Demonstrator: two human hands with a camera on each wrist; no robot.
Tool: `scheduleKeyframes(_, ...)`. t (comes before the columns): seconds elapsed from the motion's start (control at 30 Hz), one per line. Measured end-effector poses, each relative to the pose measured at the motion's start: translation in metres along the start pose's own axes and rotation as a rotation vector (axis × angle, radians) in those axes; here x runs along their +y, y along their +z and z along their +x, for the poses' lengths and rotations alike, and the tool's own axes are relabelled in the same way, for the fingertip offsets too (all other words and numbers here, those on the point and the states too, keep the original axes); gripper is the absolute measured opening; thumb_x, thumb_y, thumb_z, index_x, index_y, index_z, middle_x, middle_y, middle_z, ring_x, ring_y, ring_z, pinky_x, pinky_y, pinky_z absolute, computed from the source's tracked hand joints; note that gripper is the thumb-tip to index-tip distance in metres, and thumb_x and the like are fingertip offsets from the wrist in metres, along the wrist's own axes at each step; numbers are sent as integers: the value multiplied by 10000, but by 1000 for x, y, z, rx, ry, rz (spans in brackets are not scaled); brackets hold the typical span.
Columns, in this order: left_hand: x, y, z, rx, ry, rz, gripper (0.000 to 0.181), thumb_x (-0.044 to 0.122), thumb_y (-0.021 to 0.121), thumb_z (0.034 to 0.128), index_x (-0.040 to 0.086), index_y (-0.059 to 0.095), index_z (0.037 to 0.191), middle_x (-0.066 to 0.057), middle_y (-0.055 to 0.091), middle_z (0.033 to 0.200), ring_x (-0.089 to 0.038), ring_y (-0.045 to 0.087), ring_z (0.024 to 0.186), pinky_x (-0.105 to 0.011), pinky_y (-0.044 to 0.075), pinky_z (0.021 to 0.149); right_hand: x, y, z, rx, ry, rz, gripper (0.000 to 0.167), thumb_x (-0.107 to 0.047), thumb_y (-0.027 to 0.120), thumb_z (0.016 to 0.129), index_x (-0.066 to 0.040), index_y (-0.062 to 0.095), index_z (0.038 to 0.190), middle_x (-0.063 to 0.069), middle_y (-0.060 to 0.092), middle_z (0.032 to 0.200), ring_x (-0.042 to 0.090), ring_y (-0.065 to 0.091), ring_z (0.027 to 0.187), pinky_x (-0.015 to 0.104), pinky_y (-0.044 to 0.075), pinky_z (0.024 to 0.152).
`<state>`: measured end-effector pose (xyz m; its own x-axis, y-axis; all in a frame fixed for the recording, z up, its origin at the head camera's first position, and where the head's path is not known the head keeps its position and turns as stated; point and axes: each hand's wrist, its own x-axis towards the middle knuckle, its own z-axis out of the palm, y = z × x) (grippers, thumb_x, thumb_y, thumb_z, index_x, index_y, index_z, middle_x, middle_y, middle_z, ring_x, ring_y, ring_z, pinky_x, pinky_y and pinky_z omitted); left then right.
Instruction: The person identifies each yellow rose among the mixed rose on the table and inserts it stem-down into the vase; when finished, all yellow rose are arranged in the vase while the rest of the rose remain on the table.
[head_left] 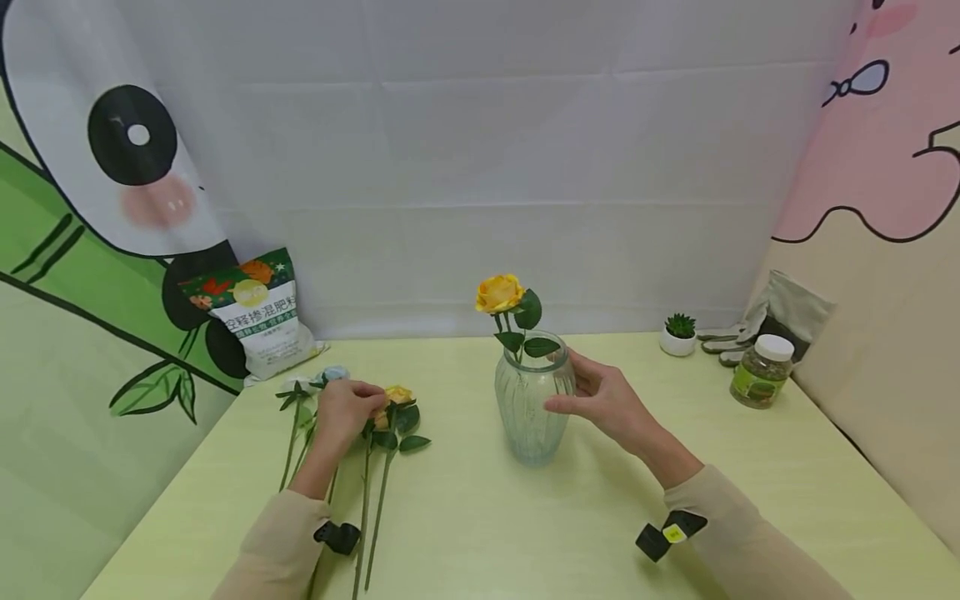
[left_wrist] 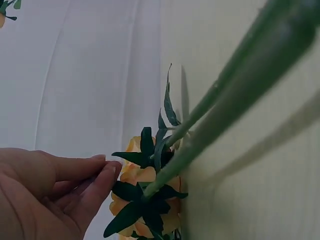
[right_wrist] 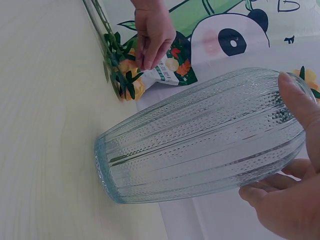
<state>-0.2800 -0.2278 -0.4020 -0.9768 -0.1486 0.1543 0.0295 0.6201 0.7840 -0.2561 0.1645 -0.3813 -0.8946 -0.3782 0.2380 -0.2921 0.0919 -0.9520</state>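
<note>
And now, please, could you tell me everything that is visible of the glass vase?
The vase looks like transparent, pale blue-green glass, with ribs running along its length and a pebbled texture between them. Its body narrows toward the base, and its mouth is open with a rounded rim. It appears to stand upright on the table. A yellow flower with green leaves rises from the mouth. The right hand holds its upper side between thumb and fingers.

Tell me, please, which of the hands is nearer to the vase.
Right. The right hand holds the vase near its top; the left hand is apart, to its left, by flowers on the table.
</note>
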Motion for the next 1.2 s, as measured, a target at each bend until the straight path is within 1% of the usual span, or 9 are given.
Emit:
scheduleKeyframes(0.1,-3,2,1,-71,10,68,143,84,692,933,-24,779,969,-128,726,800,-253,659,719,-321,483,595,0,0,-1,-1,1,-3,894,-215,825,854,-101,306,1573,142,358,1576,279,442,1383,314,474,1031)
scheduleKeyframes(0.17,-4,5,1,-120,24,100,134,62,687,930,-37,775,948,-113,721,778,-223,657,699,-314,494,584,0,0,-1,1,2,-4,893,-219,827,853,-104,310,1572,131,362,1576,273,441,1385,310,471,1033)
scheduleKeyframes(0.27,-3,9,1,-155,53,171,115,34,687,916,-38,776,906,-79,714,740,-184,656,663,-317,530,582,0,0,0,1,0,0,889,-214,826,854,-100,312,1571,139,359,1577,272,439,1387,306,468,1034)
scheduleKeyframes(0.47,-2,15,1,-141,117,283,128,-6,688,884,-9,777,792,-44,671,618,-171,610,563,-337,527,554,0,0,0,1,-1,9,891,-207,827,852,-95,312,1569,126,383,1564,276,451,1377,301,476,1025)
scheduleKeyframes(0.73,-4,21,1,-191,58,301,163,43,728,897,11,750,739,-43,656,582,-183,633,531,-297,491,486,-1,0,0,-1,-3,0,896,-214,824,856,-90,301,1573,167,363,1569,284,449,1378,312,477,1026)
scheduleKeyframes(0.93,-6,21,1,-204,79,359,351,100,763,875,49,673,540,-25,603,477,-168,563,423,-237,374,426,-2,0,0,1,-6,-4,889,-214,822,858,-90,305,1571,152,367,1570,275,449,1379,298,469,1032)
scheduleKeyframes(1.0,-7,21,2,-218,75,354,378,106,760,873,57,655,514,-25,603,471,-168,567,421,-236,371,422,-2,0,0,3,-6,-3,887,-210,822,858,-89,308,1570,137,379,1565,275,453,1376,297,470,1031)
scheduleKeyframes(1.07,-8,20,3,-234,49,307,331,93,753,871,42,676,553,-29,626,503,-166,603,456,-250,435,433,-2,0,0,4,-5,-2,886,-208,822,858,-88,309,1570,128,383,1564,275,452,1376,299,470,1031)
scheduleKeyframes(1.2,-11,18,4,-286,-44,145,140,63,728,886,-63,751,831,-87,705,673,-187,690,596,-317,584,556,-1,0,-1,2,1,-1,888,-214,821,859,-94,305,1572,136,378,1566,276,446,1381,308,471,1032)
